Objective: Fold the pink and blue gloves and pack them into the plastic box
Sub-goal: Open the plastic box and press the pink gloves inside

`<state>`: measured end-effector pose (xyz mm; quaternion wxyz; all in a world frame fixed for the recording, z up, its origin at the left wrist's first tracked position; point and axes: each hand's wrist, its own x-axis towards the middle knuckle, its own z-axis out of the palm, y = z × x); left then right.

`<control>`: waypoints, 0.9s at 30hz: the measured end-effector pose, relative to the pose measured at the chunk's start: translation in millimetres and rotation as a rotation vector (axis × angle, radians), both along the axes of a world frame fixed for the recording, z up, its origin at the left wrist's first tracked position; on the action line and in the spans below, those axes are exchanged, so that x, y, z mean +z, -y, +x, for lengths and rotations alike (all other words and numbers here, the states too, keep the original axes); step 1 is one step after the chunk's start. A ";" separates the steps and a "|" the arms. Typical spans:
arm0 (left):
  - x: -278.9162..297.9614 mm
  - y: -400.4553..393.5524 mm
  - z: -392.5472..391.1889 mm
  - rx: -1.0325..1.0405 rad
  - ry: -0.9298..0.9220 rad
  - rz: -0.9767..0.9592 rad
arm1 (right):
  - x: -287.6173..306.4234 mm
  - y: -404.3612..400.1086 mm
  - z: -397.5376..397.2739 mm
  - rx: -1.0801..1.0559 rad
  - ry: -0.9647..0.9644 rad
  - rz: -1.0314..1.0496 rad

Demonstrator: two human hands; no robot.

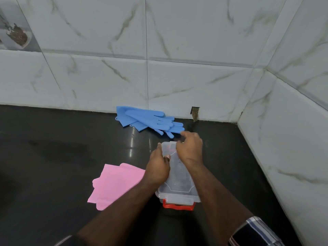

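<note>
Hands grip the lidded plastic box on the table: left hand on its left edge, right hand at the far end; pink gloves just left, blue gloves beyond; no legible writing.

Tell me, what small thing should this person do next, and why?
Probably lift the lid off the plastic box. Both the left hand and right hand are on its far end, the lid looks still on, and the blue gloves and pink gloves lie unfolded on the counter.
</note>
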<state>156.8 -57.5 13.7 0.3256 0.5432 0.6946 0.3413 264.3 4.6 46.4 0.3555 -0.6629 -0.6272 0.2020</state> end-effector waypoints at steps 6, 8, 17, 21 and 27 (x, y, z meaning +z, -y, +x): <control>-1.1 -3.1 0.1 0.040 0.002 -0.014 | 5.3 -13.0 29.5 -0.121 -0.002 -0.116; 1.1 -5.2 -3.2 0.066 -0.001 -0.025 | 3.2 -10.2 32.8 -0.107 0.000 -0.221; 3.7 -7.3 -5.3 0.100 0.020 -0.039 | -9.4 -7.9 28.0 -0.130 -0.084 -0.264; 4.7 -5.8 -4.4 0.097 0.011 -0.028 | -11.8 -9.0 27.1 -0.166 -0.073 -0.256; 6.5 -5.1 -6.5 0.099 0.069 -0.034 | -5.8 -5.9 24.9 -0.155 -0.144 -0.195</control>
